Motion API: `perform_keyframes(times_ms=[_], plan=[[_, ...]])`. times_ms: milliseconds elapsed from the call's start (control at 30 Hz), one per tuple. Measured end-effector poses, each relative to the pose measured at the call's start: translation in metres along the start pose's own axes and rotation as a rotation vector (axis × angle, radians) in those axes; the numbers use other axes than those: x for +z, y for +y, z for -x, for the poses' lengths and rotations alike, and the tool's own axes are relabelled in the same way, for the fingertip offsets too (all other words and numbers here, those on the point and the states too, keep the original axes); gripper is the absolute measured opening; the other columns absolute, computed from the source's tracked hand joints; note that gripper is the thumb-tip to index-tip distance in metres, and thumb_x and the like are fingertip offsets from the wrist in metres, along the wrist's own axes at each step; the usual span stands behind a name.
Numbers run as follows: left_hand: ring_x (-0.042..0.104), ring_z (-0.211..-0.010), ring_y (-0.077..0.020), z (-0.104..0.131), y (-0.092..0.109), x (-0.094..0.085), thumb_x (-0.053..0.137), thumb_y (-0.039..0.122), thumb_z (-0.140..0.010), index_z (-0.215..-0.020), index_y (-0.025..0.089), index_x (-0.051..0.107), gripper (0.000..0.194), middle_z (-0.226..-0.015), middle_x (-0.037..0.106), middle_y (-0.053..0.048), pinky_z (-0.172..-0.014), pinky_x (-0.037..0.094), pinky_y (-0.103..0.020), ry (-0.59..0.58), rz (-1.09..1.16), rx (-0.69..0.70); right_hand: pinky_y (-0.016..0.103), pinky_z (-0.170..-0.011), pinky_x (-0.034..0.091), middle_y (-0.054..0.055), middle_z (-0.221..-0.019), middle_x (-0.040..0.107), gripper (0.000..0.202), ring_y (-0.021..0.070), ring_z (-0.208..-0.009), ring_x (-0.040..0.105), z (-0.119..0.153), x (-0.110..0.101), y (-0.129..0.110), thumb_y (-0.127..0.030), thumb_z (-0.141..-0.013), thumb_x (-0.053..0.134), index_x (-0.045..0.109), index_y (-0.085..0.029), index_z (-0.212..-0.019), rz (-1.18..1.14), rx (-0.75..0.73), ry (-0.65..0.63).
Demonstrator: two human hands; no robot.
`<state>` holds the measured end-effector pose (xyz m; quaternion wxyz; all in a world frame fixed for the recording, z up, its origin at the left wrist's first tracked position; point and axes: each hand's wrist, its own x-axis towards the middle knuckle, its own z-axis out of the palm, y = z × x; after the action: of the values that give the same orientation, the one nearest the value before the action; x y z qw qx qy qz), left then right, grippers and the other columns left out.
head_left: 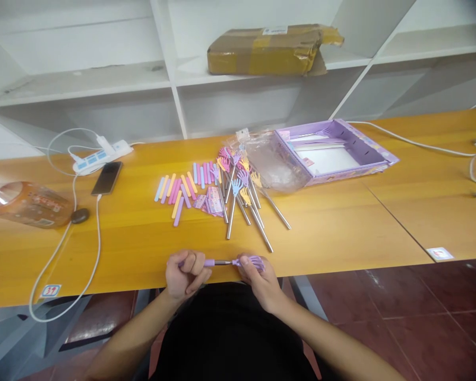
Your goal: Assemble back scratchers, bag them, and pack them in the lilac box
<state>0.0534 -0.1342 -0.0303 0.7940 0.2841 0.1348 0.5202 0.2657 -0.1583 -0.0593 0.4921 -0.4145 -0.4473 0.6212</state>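
Observation:
Between my hands, near the table's front edge, lies a purple back scratcher [223, 262] held level, with a short metal stretch showing in its middle. My left hand [188, 274] is wrapped round its purple handle. The fingers of my right hand [258, 279] grip the purple hand-shaped head. Beyond them are several metal rods with coloured hand-shaped heads [237, 186] in a loose pile. Left of the pile are several coloured handle tubes [177, 191] and some printed cards [213, 202].
A purple box [309, 176] and clear plastic bags [275, 164] sit behind the pile. On the left are a bottle [34, 203], a phone [107, 178], a power strip [103, 157] and white cables. A cardboard box [262, 52] rests on the shelf.

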Motion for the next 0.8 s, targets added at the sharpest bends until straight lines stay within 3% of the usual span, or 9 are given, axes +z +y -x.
perform_keyframes(times_ms=[233,367,467,567,633,700,800], plan=[[0.026,-0.028,-0.0068,0.003,0.004,-0.002,0.054,0.05,-0.108,-0.047,0.02,0.024,0.074,-0.042,0.019,0.005,-0.04,0.014,-0.027,-0.272,-0.41,0.149,0.032,-0.052,0.016,-0.009,-0.059,0.021,0.069,0.0099,-0.053,0.018,-0.005,0.0,-0.009,-0.071,-0.104,0.065,0.033,-0.026,-0.063,-0.132,0.051,-0.101],[0.026,-0.029,-0.0088,0.0,0.011,-0.009,0.046,0.046,-0.111,-0.054,0.023,0.028,0.064,-0.043,0.02,0.006,-0.041,0.018,-0.028,-0.357,-0.445,0.197,0.031,-0.051,0.016,-0.009,-0.058,0.023,0.067,0.0097,-0.052,0.02,-0.004,0.0,-0.011,-0.073,-0.102,0.067,0.039,-0.025,-0.064,-0.122,0.066,-0.118],[0.026,-0.033,-0.0115,-0.001,0.018,-0.011,0.044,0.044,-0.11,-0.06,0.024,0.034,0.055,-0.044,0.028,0.004,-0.045,0.021,-0.032,-0.537,-0.557,0.26,0.03,-0.05,0.017,-0.009,-0.057,0.026,0.066,0.0095,-0.051,0.022,-0.002,0.0,-0.01,-0.077,-0.099,0.068,0.049,-0.023,-0.067,-0.112,0.09,-0.139],[0.028,-0.037,-0.0148,0.002,0.03,-0.007,0.051,0.043,-0.106,-0.061,0.026,0.038,0.049,-0.048,0.034,0.003,-0.052,0.023,-0.037,-0.67,-0.735,0.261,0.029,-0.047,0.014,-0.01,-0.055,0.023,0.068,0.0084,-0.049,0.018,-0.005,0.001,-0.012,-0.081,-0.094,0.072,0.048,-0.024,-0.066,-0.168,0.151,-0.142],[0.032,-0.038,-0.016,0.007,0.042,-0.005,0.061,0.041,-0.101,-0.057,0.026,0.041,0.051,-0.049,0.036,0.002,-0.054,0.025,-0.037,-0.595,-0.778,0.197,0.028,-0.046,0.011,-0.01,-0.056,0.021,0.072,0.0075,-0.049,0.014,-0.01,-0.004,-0.017,-0.08,-0.092,0.074,0.039,-0.025,-0.062,-0.21,0.164,-0.089],[0.034,-0.035,-0.0152,0.015,0.06,-0.005,0.066,0.041,-0.098,-0.05,0.025,0.038,0.058,-0.045,0.033,0.003,-0.053,0.028,-0.035,-0.426,-0.677,0.191,0.027,-0.045,0.009,-0.01,-0.056,0.021,0.074,0.0074,-0.049,0.013,-0.014,-0.02,-0.029,-0.077,-0.092,0.076,0.034,-0.026,-0.06,-0.215,0.115,0.022],[0.021,-0.025,-0.0091,0.029,0.1,-0.009,0.064,0.041,-0.1,-0.047,0.022,0.022,0.07,-0.045,0.011,0.008,-0.042,0.021,-0.031,-0.158,-0.329,0.28,0.026,-0.045,0.016,-0.01,-0.058,0.021,0.07,0.0082,-0.05,0.016,-0.016,-0.071,-0.058,-0.067,-0.091,0.083,0.034,-0.025,-0.062,-0.197,-0.068,0.268]])
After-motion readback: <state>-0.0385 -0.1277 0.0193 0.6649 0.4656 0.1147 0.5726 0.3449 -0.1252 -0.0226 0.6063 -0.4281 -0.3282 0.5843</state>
